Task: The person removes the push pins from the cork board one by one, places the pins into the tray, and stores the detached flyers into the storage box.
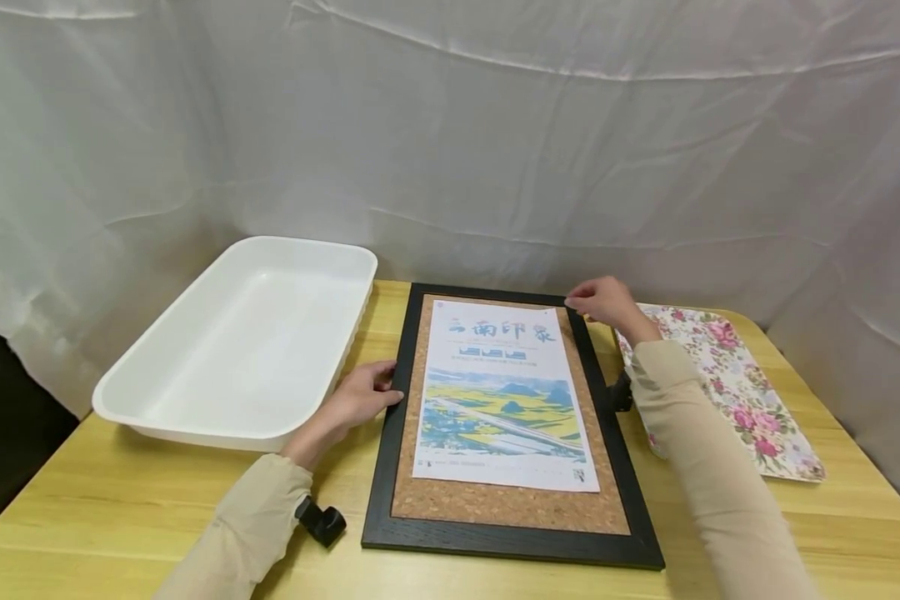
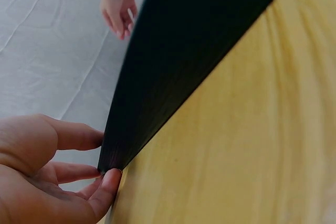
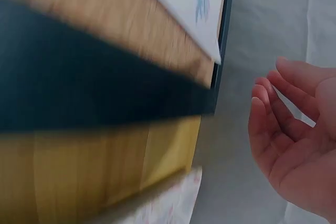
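A black-framed cork board (image 1: 510,510) lies on the table, with a printed landscape poster (image 1: 501,400) over its cork. My left hand (image 1: 363,393) grips the board's left side; in the left wrist view, the thumb and fingers (image 2: 107,187) sit on either side of the dark frame edge. Just over the upper right corner of the board hovers my right hand (image 1: 607,304), its fingers loosely bent. The right wrist view shows that hand (image 3: 294,135) apart from the frame, with nothing visible between thumb and fingers. Near it is the poster's upper right corner.
To the left stands a large white tray (image 1: 232,358), close beside the left forearm. A floral-patterned board (image 1: 742,392) lies at the right, partly under the right forearm. Behind the wooden table (image 1: 157,492) hangs a pale curtain (image 1: 480,150).
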Tool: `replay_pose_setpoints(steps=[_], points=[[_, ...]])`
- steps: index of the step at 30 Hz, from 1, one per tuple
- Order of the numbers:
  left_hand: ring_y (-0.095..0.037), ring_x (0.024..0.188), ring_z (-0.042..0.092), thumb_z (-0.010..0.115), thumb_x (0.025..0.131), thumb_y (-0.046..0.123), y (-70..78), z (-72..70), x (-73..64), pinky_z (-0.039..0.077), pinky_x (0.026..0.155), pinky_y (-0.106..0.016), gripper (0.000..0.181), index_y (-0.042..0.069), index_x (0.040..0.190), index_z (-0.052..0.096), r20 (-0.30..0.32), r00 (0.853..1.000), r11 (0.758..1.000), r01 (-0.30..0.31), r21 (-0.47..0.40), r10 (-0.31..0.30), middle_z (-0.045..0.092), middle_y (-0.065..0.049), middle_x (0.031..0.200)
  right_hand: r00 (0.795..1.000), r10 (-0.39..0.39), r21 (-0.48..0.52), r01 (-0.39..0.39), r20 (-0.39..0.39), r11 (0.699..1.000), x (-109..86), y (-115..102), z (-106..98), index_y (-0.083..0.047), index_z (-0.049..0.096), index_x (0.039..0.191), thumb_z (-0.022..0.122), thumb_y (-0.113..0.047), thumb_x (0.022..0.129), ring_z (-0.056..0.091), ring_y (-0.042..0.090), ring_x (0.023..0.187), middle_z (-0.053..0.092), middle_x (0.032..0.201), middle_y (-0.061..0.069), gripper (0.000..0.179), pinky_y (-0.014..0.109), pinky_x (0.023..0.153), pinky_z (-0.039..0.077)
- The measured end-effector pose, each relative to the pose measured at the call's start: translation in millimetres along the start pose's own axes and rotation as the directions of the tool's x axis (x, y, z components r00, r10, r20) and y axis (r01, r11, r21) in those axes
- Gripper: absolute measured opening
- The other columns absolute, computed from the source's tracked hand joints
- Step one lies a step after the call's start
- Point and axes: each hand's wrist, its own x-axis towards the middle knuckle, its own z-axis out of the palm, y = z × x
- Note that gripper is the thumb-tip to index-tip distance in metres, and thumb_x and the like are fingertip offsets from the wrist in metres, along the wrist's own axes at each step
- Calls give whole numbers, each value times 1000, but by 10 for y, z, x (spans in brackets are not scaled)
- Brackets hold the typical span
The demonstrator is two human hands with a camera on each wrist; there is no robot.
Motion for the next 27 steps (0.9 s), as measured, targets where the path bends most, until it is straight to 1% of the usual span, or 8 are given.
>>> replay_pose_setpoints(steps=[5,13,19,24,27], points=[[-28,104,53,60,92,3,0,7,-19,44,77,-34,58,-5,145,38,-1,1000,1000,-1,-3,1,57,-18,123,999,32,6,-32,21,999,145,-165,201,4,66,116,60,-18,96,60,37,97,62,111,22,31,47,84,49],[-27,101,54,61,92,2,-3,14,-39,45,76,-34,58,-5,145,39,-12,1000,1000,-9,-1,9,59,-17,117,994,99,84,-103,53,991,290,-447,485,0,67,117,62,-16,96,56,31,101,61,118,18,27,41,87,48],[-26,99,55,62,91,2,-10,27,-66,45,76,-34,57,-5,144,40,-15,1000,1000,-2,-6,2,60,-16,114,993,87,94,-95,79,991,335,-653,708,-3,68,116,64,-19,94,58,28,98,62,117,15,27,40,87,46],[-27,101,54,62,91,2,-9,33,-69,45,77,-35,58,-4,144,40,-22,1000,1000,1,-9,-1,59,-16,117,996,62,131,-70,62,989,367,-784,869,-4,70,112,65,-19,94,58,28,99,64,113,14,24,42,88,46],[-27,103,54,63,91,2,-19,52,-77,45,77,-35,58,-4,144,41,-31,999,1000,7,-11,-8,59,-17,119,997,60,141,-66,48,988,391,-809,980,-5,70,110,65,-19,93,56,28,101,63,112,13,22,44,91,43]])
